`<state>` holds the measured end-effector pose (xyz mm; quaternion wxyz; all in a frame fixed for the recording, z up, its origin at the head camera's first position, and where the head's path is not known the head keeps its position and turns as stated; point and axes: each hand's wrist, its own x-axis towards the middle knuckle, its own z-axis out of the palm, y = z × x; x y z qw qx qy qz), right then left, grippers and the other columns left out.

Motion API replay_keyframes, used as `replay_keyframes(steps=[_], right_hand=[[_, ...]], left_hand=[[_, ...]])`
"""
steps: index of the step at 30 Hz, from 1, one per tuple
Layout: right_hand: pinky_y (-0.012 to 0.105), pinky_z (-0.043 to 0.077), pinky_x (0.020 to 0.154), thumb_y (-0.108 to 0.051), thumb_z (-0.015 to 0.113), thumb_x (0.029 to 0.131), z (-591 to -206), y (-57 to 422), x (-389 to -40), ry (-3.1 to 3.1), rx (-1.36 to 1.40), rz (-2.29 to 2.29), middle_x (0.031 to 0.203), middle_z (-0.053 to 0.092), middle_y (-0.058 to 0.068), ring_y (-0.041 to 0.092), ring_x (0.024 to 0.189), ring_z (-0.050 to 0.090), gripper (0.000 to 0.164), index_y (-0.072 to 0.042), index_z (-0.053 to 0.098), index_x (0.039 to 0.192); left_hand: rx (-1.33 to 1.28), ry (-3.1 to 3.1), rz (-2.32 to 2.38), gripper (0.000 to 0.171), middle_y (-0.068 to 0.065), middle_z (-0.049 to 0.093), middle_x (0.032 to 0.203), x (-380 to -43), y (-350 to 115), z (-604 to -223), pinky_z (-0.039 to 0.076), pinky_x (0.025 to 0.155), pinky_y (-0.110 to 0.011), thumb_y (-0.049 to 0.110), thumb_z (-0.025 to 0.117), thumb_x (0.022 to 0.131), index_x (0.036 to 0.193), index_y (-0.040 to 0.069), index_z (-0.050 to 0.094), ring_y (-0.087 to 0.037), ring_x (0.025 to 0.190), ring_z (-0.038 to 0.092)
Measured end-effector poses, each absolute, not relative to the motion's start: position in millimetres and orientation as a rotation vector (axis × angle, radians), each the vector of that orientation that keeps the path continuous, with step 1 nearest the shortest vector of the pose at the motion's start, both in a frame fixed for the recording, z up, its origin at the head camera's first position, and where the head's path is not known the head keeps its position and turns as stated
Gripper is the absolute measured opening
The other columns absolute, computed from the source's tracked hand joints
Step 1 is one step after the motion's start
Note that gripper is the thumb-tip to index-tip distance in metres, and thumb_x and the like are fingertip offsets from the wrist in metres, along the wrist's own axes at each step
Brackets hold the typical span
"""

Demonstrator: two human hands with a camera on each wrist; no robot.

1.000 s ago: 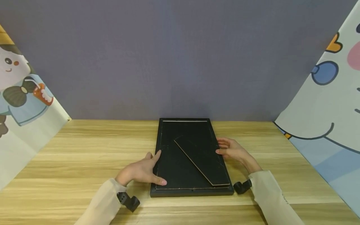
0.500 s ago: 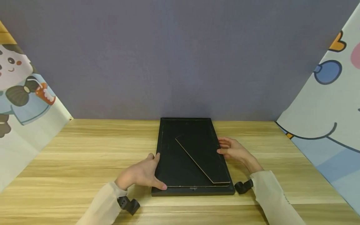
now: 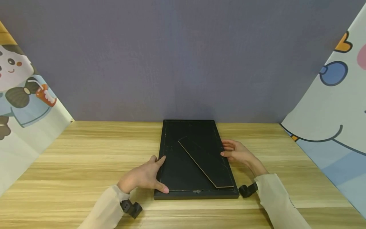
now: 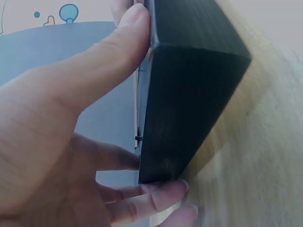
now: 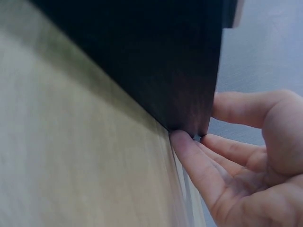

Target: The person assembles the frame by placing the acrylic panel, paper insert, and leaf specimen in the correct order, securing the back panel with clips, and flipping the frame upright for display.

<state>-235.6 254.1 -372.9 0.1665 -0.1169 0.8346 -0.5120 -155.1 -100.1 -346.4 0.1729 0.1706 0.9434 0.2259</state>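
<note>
A black picture frame [image 3: 197, 195] lies back side up on the table, its short side toward me. Its black backing board [image 3: 177, 165] sits within the rim, and a slanted easel leg [image 3: 210, 168] lies across the board's right part. My left hand [image 3: 144, 176] holds the near left corner: the thumb presses on the board's near edge and the fingers reach along the frame's side. On the right long side, my right hand [image 3: 237, 154] grips the rim, thumb on top and fingers against the outer side, as the right wrist view shows.
A wood-grain table [image 3: 94, 152] spreads around the frame. Behind it stands a grey-purple panel [image 3: 177, 63], close to the frame's far end. Cartoon-printed panels [image 3: 320, 111] flank the table at both sides. Each wrist wears a small black camera [image 3: 248, 190].
The backing board has slid away from me, closing the pale gap at its far end, and its near edge has settled lower. My left thumb shifted slightly toward me; the right hand keeps its hold.
</note>
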Motion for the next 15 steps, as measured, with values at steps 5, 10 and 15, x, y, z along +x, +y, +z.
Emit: replay_keyframes(steps=[5,10,15], right_hand=[[0.047,0.049,0.095,-0.009,0.059,0.092,-371.6,253.3,-235.5,2.382,-0.339,-1.456,0.148,0.026,0.034,0.049,0.136,0.029,0.069,0.008,0.021,0.147],[0.048,0.048,0.096,-0.007,0.06,0.092,-370.4,252.7,-235.1,2.386,-0.339,-1.46,0.147,0.027,0.035,0.049,0.135,0.029,0.069,0.009,0.022,0.147],[0.048,0.049,0.096,-0.007,0.06,0.092,-371.4,253.3,-235.0,2.377,-0.34,-1.463,0.148,0.026,0.035,0.049,0.136,0.029,0.069,0.009,0.021,0.147]], left_hand=[[0.505,2.683,0.616,0.108,-0.02,0.044,0.121,-155.5,-100.8,-345.9,0.051,0.083,-0.04,0.044,0.083,0.068,0.15,0.002,0.025,-0.022,0.091,0.054],[0.479,2.687,0.602,0.101,-0.019,0.044,0.121,-155.5,-99.8,-345.6,0.05,0.084,-0.041,0.046,0.078,0.073,0.15,0.005,0.027,-0.022,0.094,0.053],[0.455,2.686,0.631,0.094,-0.022,0.043,0.129,-155.7,-99.7,-346.3,0.048,0.092,-0.047,0.045,0.075,0.078,0.15,0.006,0.028,-0.026,0.107,0.054]])
